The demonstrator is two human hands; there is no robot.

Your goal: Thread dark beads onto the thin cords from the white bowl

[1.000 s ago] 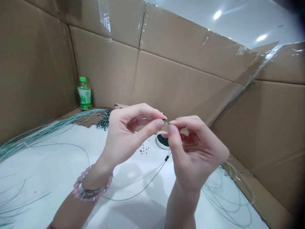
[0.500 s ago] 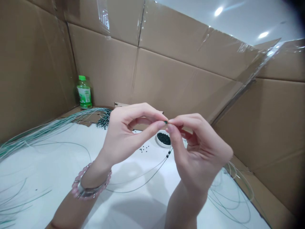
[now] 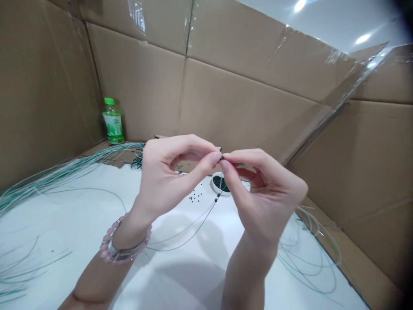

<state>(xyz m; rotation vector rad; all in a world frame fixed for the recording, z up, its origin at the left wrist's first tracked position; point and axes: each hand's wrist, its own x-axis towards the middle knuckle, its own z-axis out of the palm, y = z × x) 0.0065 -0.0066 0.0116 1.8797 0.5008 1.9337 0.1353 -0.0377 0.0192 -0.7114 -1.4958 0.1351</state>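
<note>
My left hand [image 3: 176, 181], with a pink bead bracelet and a silver bangle [image 3: 124, 255] on its wrist, pinches a tiny dark bead [image 3: 221, 158] between thumb and forefinger. Tip to tip with it, my right hand [image 3: 258, 185] is closed in a pinch at the thin cord [image 3: 220, 178]; the fingers hide the exact hold. Below the fingertips the cord carries small dark beads [image 3: 217, 198] and then loops down to the left. Behind the hands stands a white bowl [image 3: 214, 187] of dark beads, partly covered by my right hand.
Loose beads [image 3: 195, 196] lie scattered left of the bowl. A long bundle of green and white cords [image 3: 74, 165] runs along the table's left side. More cords [image 3: 309, 267] coil at the right edge. A green bottle [image 3: 112, 122] stands in the corner of the cardboard walls [image 3: 251, 99].
Both hands have shifted slightly up and left in view, still pinched together. The cord now hangs visibly from the fingertips in front of the bowl, its beads further left.
</note>
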